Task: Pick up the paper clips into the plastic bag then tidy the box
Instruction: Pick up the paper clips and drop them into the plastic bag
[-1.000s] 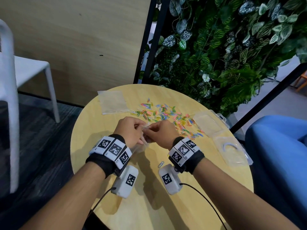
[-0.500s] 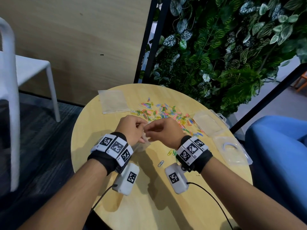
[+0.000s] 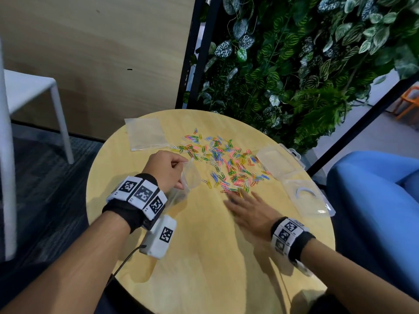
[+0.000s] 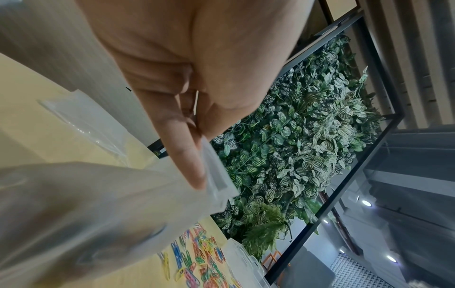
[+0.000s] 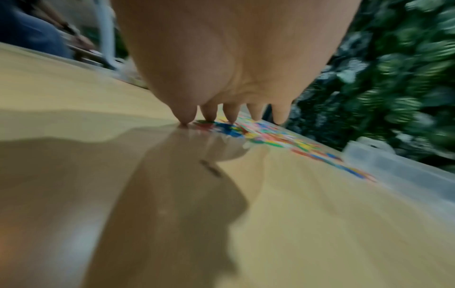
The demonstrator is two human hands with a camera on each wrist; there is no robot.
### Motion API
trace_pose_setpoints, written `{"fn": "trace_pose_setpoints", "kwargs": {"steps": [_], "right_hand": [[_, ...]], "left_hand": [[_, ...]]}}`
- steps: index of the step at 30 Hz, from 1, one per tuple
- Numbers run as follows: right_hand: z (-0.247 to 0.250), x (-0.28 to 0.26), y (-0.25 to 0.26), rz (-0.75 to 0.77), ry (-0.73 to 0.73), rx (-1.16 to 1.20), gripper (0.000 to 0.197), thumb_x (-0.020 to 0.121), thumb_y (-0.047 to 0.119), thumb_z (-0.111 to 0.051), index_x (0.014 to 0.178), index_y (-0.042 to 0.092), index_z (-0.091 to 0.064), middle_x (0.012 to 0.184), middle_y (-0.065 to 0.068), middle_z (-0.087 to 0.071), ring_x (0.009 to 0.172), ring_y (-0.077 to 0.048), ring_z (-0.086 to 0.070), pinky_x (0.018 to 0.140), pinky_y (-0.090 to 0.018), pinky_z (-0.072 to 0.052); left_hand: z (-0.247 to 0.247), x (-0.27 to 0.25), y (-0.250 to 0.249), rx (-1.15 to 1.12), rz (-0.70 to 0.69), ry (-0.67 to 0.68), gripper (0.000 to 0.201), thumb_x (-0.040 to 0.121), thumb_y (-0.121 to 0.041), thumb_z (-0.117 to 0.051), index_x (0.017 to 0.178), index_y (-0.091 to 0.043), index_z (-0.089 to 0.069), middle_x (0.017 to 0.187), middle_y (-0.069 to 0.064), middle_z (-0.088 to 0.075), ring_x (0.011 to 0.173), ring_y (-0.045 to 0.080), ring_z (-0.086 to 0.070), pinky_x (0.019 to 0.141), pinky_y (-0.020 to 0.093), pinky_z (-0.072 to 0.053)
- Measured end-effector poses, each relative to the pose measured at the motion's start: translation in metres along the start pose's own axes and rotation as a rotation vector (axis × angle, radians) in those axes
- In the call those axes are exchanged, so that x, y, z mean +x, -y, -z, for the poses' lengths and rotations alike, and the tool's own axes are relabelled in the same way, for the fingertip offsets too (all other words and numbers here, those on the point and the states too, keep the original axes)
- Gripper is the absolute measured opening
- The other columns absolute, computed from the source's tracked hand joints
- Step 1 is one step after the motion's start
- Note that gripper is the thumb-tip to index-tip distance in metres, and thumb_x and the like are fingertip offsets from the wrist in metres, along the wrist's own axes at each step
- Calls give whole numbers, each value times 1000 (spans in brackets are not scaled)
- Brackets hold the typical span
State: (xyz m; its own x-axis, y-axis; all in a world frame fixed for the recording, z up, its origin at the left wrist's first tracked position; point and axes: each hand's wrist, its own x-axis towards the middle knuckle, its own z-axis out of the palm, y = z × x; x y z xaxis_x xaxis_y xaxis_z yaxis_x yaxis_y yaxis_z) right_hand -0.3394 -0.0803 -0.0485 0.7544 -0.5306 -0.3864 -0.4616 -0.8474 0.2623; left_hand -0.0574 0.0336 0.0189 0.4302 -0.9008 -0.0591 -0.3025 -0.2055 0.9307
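Several coloured paper clips (image 3: 226,162) lie scattered across the far middle of the round wooden table (image 3: 204,257). My left hand (image 3: 166,171) pinches the rim of a clear plastic bag (image 3: 190,177), which hangs open toward the clips; the left wrist view shows the thumb and fingers (image 4: 189,155) clamped on the plastic bag (image 4: 98,204). My right hand (image 3: 247,207) lies flat with spread fingers at the near edge of the clips. In the right wrist view its fingertips (image 5: 231,115) touch the table beside the paper clips (image 5: 258,134). An open clear box (image 3: 292,177) sits at the right edge.
A second flat plastic bag (image 3: 146,133) lies at the table's far left. A plant wall (image 3: 294,64) stands behind the table, a white chair (image 3: 29,91) at the left, and a blue seat (image 3: 376,189) at the right.
My right hand let go of the bag, moved right and spread flat beside the clips. My left hand keeps hold of the bag, whose mouth now gapes.
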Motion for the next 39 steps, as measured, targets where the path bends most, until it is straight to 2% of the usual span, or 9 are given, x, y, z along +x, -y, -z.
{"fn": "trace_pose_setpoints", "kwargs": {"steps": [3, 7, 10, 16, 19, 21, 26, 32, 39], "right_hand": [[-1, 7, -30, -167, 55, 108, 65, 89, 61, 1, 151, 40, 1, 161, 6, 11, 149, -30, 5, 119, -53, -11], [-1, 17, -39, -185, -97, 317, 47, 101, 36, -36, 148, 29, -34, 158, -5, -25, 139, -31, -35, 113, -42, -33], [4, 21, -34, -159, -280, 329, 35, 96, 13, -49, 130, 17, -60, 129, -11, -60, 113, -32, -59, 97, -39, -48], [18, 24, -26, -372, -355, 532, 22, 85, 7, -61, 94, 17, -78, 91, -1, -73, 86, -21, -65, 80, -27, -51], [17, 23, -31, -652, -416, 907, 13, 82, 10, -71, 86, 19, -79, 85, 3, -72, 77, -13, -63, 69, -17, -49], [19, 22, -31, -790, -460, 1506, 8, 82, 3, -72, 86, 8, -76, 99, -12, -73, 75, -18, -66, 65, -19, -56], [57, 22, -17, -476, -431, 2359, 31, 86, -6, -62, 117, -10, -61, 119, -18, -66, 99, -21, -69, 78, -21, -58], [111, 27, 32, -187, -151, 2086, 22, 87, -8, -59, 107, -11, -65, 89, -14, -73, 80, -20, -72, 75, -21, -59], [120, 47, 60, -314, -342, 1525, 19, 79, -7, -69, 97, -2, -72, 87, -19, -72, 67, -21, -70, 75, -30, -61]], "left_hand": [[-3, 0, 1, 2, 9, 3, 22, 96, -10, -54, 111, -11, -71, 84, -4, -65, 63, 24, -74, 70, 41, -62], [-5, 3, -1, 6, 5, 1, 22, 96, -8, -53, 109, -11, -71, 79, -6, -64, 63, 27, -74, 71, 40, -62], [-11, 4, -2, 14, -4, -2, 22, 96, -7, -52, 106, -11, -72, 74, -6, -64, 62, 29, -73, 72, 39, -62], [-21, 6, -5, 60, -3, 29, 21, 97, -10, -53, 108, -11, -72, 73, -5, -64, 58, 24, -73, 59, 24, -58], [-22, 6, -5, 70, 3, 28, 22, 97, -11, -54, 109, -11, -72, 72, -5, -64, 56, 21, -72, 53, 18, -55], [-23, 6, -5, 74, 2, 31, 22, 97, -10, -53, 110, -11, -72, 72, -5, -64, 54, 20, -72, 50, 15, -53], [-24, 6, -3, 73, -3, 26, 22, 97, -11, -53, 109, -12, -71, 72, -5, -66, 57, 23, -72, 50, 14, -53], [-27, 6, -4, 77, -13, 42, 23, 97, -10, -52, 110, -9, -71, 76, -1, -66, 49, 16, -70, 45, 14, -51], [-29, 3, -6, 12, -3, 57, 23, 98, -9, -53, 111, -6, -71, 87, 4, -64, 50, 12, -70, 41, 11, -45]]}}
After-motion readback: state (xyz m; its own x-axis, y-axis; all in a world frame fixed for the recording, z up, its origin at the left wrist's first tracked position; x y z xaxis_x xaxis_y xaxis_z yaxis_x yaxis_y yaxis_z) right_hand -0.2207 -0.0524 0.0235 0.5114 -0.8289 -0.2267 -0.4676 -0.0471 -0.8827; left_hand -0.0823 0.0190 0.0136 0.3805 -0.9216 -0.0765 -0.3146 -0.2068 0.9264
